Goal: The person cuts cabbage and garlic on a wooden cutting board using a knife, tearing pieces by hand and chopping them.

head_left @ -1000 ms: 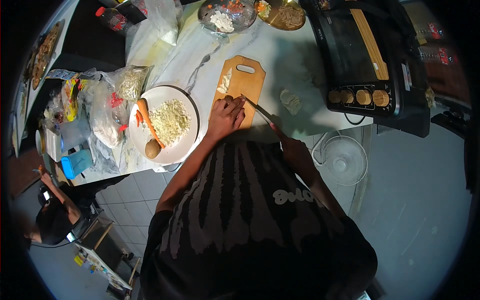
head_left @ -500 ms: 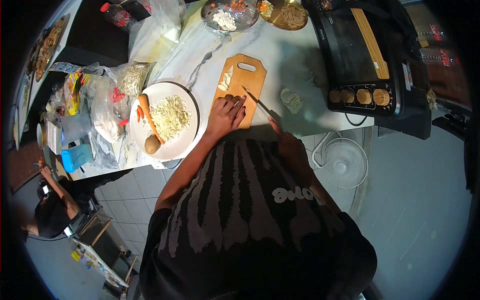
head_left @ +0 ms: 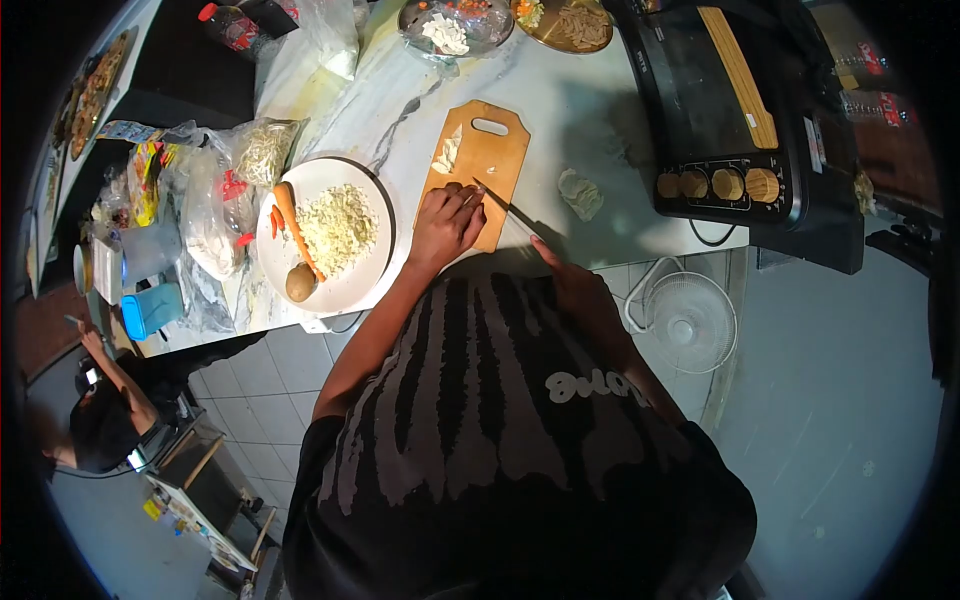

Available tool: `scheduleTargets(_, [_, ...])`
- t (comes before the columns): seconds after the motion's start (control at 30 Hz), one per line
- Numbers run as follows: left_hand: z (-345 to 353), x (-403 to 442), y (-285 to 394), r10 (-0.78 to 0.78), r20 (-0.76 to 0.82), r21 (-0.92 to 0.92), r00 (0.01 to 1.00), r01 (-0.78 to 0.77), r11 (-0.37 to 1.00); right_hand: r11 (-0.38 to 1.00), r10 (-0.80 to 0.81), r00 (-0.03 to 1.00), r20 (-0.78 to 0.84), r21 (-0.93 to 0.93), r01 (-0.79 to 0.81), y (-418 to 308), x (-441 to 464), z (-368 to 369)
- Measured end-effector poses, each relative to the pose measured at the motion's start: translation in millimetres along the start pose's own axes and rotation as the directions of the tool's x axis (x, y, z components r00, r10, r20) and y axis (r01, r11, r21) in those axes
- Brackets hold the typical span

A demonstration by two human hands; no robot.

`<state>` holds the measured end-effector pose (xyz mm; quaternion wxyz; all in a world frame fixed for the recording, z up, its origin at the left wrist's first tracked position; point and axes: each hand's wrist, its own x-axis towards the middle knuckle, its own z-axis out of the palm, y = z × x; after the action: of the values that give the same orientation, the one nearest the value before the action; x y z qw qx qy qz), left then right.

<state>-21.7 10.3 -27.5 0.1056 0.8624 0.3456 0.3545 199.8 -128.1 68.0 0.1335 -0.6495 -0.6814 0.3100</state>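
Knife (head_left: 507, 207) tip over the cutting board (head_left: 506, 150)
Right hand (head_left: 577, 285) grasps the knife; left hand (head_left: 443, 225) has curled fingers, their hold impossible to tell.

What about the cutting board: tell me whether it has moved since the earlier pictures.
No: the cutting board keeps its place against the black oven; no visible shift.

- A kitchen is surrounding a marble-patterned countertop (head_left: 560, 105).
- A black countertop oven (head_left: 695, 100) is standing at one end.
- A cutting board (head_left: 505, 152) is lying near a plate (head_left: 352, 291) holding a carrot (head_left: 290, 220).
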Motion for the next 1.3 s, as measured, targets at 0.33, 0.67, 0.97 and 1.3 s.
scheduleTargets(0.33, [-6.8, -1.7, 2.8, 0.002, 0.087, 0.023, 0.996, -0.004, 1.000, 0.981, 0.094, 0.993, 0.075, -0.176, -0.079, -1.3, 9.6, 2.8])
scheduleTargets(0.67, [-12.2, -4.2, 3.6, 0.004, 0.114, 0.023, 0.993, -0.007, 1.000, 0.965, 0.168, 0.985, 0.041, -0.211, -0.156, -7.0, 9.4, 5.9])
scheduleTargets(0.97, [-10.2, -7.0, 2.3, -0.009, 0.068, -0.035, 0.998, 0.011, 0.999, 0.999, 0.050, 0.998, 0.025, -0.015, -0.050, -4.2, 0.8, 4.2])
scheduleTargets(1.3, [-6.2, -8.6, 0.7, 0.021, 0.073, 0.007, 0.997, -0.022, 1.000, 0.992, 0.123, 0.988, 0.090, 0.017, -0.125, -5.9, 3.6, 5.3])
